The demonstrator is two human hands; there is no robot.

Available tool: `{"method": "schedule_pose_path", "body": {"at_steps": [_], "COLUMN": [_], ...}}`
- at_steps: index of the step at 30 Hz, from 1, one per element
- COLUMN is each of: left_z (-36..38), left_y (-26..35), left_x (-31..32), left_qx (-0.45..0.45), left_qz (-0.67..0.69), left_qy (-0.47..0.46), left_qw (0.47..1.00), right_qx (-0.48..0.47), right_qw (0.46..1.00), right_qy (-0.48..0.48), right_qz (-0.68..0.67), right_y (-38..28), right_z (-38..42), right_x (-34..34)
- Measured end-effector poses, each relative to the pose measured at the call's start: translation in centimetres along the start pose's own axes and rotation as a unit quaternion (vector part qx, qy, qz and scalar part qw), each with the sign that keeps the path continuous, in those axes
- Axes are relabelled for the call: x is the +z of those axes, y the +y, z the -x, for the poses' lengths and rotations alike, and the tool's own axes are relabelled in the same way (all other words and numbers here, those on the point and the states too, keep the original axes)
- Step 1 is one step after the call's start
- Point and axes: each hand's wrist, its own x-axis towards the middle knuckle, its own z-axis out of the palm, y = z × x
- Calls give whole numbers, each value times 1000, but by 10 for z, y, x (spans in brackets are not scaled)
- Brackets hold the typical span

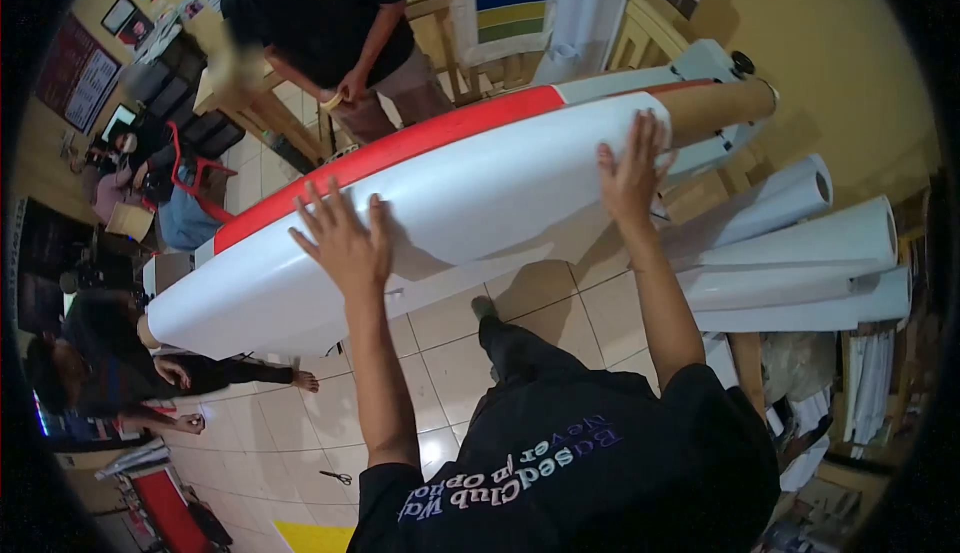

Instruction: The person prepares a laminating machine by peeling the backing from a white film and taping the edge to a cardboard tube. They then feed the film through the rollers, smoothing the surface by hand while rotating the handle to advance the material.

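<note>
A long roll of white sheet material (490, 173), wound on a brown cardboard core (715, 115), lies in front of me. My left hand (348, 238) rests on the roll left of its middle, fingers spread. Near the right end of the white sheet, my right hand (633, 168) lies with its fingers apart, close to the bare core. Neither hand grips anything. Directly behind the roll runs a red strip or sheet (400, 138), partly hidden by it. A pale grey machine body (705, 58) with a black knob (742, 63) shows at the right end.
Several white rolls (790, 253) are stacked at right. A person in a black shirt (320, 23) stands across the roll; another (100, 353) is at its left end. Scissors (336, 477) lie on the tiled floor (440, 363). Someone sits near a red chair (195, 168) behind.
</note>
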Motion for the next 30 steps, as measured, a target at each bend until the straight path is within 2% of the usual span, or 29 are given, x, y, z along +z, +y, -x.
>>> {"method": "schedule_pose_path", "body": {"at_steps": [1, 6, 8, 11, 12, 14, 15, 16, 17, 18, 19, 20, 21, 23, 24, 25, 27, 28, 30], "left_z": [0, 0, 3, 0, -8, -9, -12, -11, -5, -16, -10, -1, 0, 10, 11, 11, 12, 15, 17], "left_y": [2, -6, -18, -37, -89, -140, -97, -23, 46, 36, 37, 101, 110, 95, 122, 142, 158, 154, 162], "left_x": [0, 17, 30, 34, 59, 77, 65, 52, 32, 41, 54, 41, 49, 58, 58, 58, 55, 56, 55], "left_qx": [-14, 16, 68, 100, 150, 196, 37, -127, -129, -98, -189, -143, -196, -31, -18, -23, -142, -147, -54], "left_qz": [4, -50, -14, -52, -125, -93, 20, 132, 166, 144, 274, 222, 238, 15, -56, -64, 29, 23, -41], "left_qy": [1, 37, 87, 60, 54, 44, 16, -3, -48, -76, -24, -24, 2, -9, -6, -2, 18, 22, 32], "left_qw": [1000, 998, 994, 992, 979, 975, 999, 983, 977, 982, 943, 964, 951, 999, 998, 998, 989, 989, 997], "right_qx": [-20, -84, -88, -107, -123, -138, -146, -141, -166, -194, -196, -198, -195, -198, -206, -213, -217, -218, -219], "right_qw": [999, 992, 986, 977, 972, 952, 955, 949, 956, 960, 962, 963, 964, 963, 962, 961, 959, 959, 957], "right_qy": [-31, -48, -55, -52, -39, -73, -63, -65, -74, -81, -68, -54, -48, -40, -39, -39, -34, -30, -26], "right_qz": [2, -82, -128, -179, -196, -263, -251, -274, -232, -187, -180, -173, -172, -181, -176, -170, -179, -180, -189], "right_y": [5, 36, 47, 60, 67, 76, 80, 87, 92, 90, 90, 91, 91, 94, 94, 97, 99, 99, 99], "right_z": [1, 10, 12, 16, 16, 16, 16, 18, 21, 25, 25, 26, 26, 26, 25, 25, 24, 24, 24], "right_x": [-4, -11, -7, 7, 10, 8, 13, 18, 22, 23, 24, 25, 25, 25, 26, 28, 28, 28, 29]}}
